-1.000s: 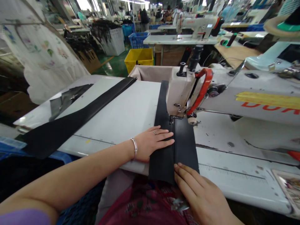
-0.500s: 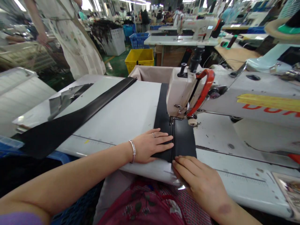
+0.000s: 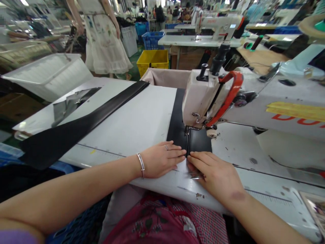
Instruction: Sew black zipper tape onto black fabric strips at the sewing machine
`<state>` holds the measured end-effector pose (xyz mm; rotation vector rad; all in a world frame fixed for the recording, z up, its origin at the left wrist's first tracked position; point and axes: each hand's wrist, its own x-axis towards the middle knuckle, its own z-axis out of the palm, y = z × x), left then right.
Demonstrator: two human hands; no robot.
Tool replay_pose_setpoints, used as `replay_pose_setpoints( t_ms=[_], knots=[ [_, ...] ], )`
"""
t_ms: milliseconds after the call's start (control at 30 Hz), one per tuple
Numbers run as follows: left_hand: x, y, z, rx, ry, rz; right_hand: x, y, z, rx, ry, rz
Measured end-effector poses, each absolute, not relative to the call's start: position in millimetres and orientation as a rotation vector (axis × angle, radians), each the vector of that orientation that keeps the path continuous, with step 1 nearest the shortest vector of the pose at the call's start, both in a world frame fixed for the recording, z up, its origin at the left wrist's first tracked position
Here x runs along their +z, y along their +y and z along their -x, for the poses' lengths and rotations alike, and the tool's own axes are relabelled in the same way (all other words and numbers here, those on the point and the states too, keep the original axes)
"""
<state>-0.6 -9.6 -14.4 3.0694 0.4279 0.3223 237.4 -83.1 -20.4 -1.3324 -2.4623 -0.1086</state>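
My left hand point(image 3: 164, 159) lies flat with its fingers stretched out. Its fingertips touch the left side of the seam on a black leather-like panel point(image 3: 176, 118), while its palm rests on the white table. My right hand point(image 3: 215, 171) presses its fingers together on the panel's near edge, right of the seam. A small shiny thing point(image 3: 196, 175) shows under its thumb side; its kind is hard to make out. Just beyond my fingers, the sewing machine point(image 3: 199, 98) stands with its presser foot point(image 3: 187, 130) on the seam. Its arm hides part of the panel.
Long black strips point(image 3: 86, 123) lie across the left of the table point(image 3: 142, 118), beside a crumpled dark sheet point(image 3: 73, 101). A white crate point(image 3: 48, 76) stands to the left, a yellow crate point(image 3: 152, 61) beyond the table. A person in a light dress point(image 3: 105, 40) stands behind.
The black panel has moved away from me under the machine, and its near edge is farther forward. My right hand has moved forward with it; my left hand has stayed nearly in place.
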Motion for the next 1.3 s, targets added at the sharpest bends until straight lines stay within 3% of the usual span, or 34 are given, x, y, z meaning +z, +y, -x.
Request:
replay_pose_setpoints(
  t_ms=[900,1300],
  knots=[
    [-19,42,-33,0.343,0.675,-3.141,-13,-16,-236,-0.221,-2.409,1.893],
    [-19,44,-28,0.482,0.686,-2.967,-8,-17,-238,-0.065,-2.364,1.686]
  ],
)
